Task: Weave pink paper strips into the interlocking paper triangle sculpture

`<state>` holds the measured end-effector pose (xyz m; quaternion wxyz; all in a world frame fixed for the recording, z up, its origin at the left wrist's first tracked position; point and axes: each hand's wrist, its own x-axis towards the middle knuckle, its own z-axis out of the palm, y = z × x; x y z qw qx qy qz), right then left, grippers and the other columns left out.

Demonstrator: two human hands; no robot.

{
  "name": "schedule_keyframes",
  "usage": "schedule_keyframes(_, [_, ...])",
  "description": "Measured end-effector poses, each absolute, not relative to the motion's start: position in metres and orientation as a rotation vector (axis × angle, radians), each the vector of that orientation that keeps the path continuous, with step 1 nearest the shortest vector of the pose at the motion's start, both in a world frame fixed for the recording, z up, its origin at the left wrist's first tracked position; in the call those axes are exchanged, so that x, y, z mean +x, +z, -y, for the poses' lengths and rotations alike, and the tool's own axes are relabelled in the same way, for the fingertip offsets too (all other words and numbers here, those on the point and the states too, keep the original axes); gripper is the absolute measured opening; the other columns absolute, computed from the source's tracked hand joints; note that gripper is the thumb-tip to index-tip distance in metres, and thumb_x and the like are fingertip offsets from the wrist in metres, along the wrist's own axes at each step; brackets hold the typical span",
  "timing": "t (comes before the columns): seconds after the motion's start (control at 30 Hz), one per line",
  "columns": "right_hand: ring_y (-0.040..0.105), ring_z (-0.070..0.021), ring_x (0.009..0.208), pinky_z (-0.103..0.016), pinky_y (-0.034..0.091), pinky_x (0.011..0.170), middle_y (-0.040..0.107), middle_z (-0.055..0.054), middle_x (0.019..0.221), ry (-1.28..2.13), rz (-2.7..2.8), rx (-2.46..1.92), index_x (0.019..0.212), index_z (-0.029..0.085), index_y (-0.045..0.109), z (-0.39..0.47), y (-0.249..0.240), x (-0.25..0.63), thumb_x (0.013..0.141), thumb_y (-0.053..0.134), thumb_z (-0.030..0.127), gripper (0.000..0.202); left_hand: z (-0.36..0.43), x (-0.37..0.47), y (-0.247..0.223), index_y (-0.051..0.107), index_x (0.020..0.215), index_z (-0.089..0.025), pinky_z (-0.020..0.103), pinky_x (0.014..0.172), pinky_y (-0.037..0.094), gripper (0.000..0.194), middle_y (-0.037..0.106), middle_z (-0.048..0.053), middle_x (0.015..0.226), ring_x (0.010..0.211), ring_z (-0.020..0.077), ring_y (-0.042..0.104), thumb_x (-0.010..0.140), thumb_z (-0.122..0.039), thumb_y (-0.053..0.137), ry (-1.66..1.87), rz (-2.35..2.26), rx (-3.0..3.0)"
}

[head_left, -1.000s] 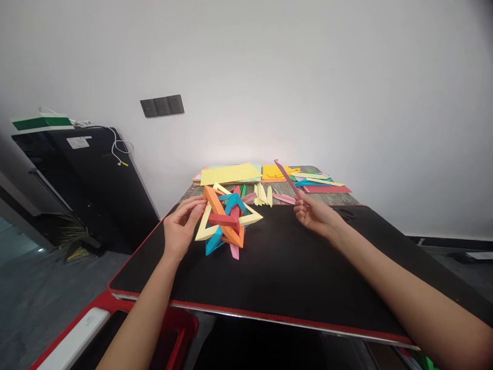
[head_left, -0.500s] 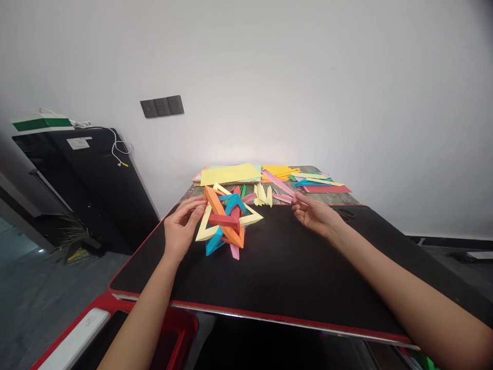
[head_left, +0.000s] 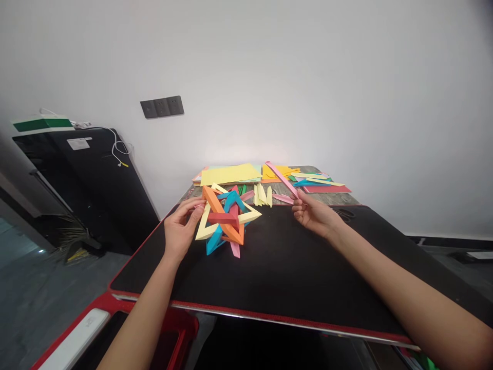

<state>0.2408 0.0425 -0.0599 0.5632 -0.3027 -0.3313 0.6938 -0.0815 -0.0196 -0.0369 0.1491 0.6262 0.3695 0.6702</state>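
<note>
Closed on the left edge of a many-coloured paper star model (head_left: 225, 219), my left hand (head_left: 183, 226) steadies it above the black mat (head_left: 285, 277). The model is built of interlocked orange, blue, red, cream and pink folded strips. A pink end juts out at its bottom. Farther right, my right hand (head_left: 314, 211) pinches the lower end of a folded pink paper strip (head_left: 283, 180), which slants up and to the left, apart from the model. Between the hands, toward the back, lie several cream folded strips (head_left: 263, 195) and another pink strip (head_left: 283, 198).
Yellow and green paper sheets (head_left: 231, 174) are piled at the table's back, with orange paper (head_left: 277, 172) beside them. Blue, green and red papers (head_left: 323, 182) lie back right. Scissors (head_left: 344, 212) rest by my right wrist. A red stool (head_left: 185, 329) stands below left.
The pink strip in my right hand has turned, and its far end is a little higher. The star model has shifted very slightly in my left hand.
</note>
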Motion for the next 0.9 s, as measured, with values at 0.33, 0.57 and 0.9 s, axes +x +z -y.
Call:
schedule_keyframes(0.33, [0.054,-0.0065,0.057,-0.015,0.048,0.048,0.058,0.003,0.063,1.531,1.160,-0.700,0.077,0.017,0.071,-0.022,-0.051,0.231,0.059,0.085,0.028,0.025,0.017,-0.085,-0.040,0.075,0.092,-0.020,0.035,0.088,0.051,0.017,0.072,0.008,0.103,0.103,0.0252,0.065,0.080,-0.031,0.068,1.933,-1.120,1.734])
schedule_keyframes(0.57, [0.051,-0.0067,0.054,-0.019,0.048,0.051,0.061,0.001,0.062,1.355,1.383,-0.796,0.077,0.017,0.076,-0.020,-0.053,0.226,0.060,0.084,0.032,0.024,0.019,-0.081,-0.036,0.075,0.090,-0.019,0.036,0.089,0.051,0.018,0.072,0.008,0.102,0.104,0.0253,0.064,0.079,-0.032,0.069,1.913,-1.108,1.766])
schedule_keyframes(0.9, [0.054,-0.0082,0.056,-0.021,0.049,0.052,0.064,0.000,0.065,1.323,1.476,-0.788,0.080,0.018,0.077,-0.016,-0.054,0.221,0.063,0.082,0.036,0.025,0.021,-0.080,-0.035,0.075,0.091,-0.019,0.035,0.089,0.051,0.016,0.071,0.007,0.102,0.102,0.0241,0.064,0.080,-0.030,0.068,1.904,-1.100,1.799])
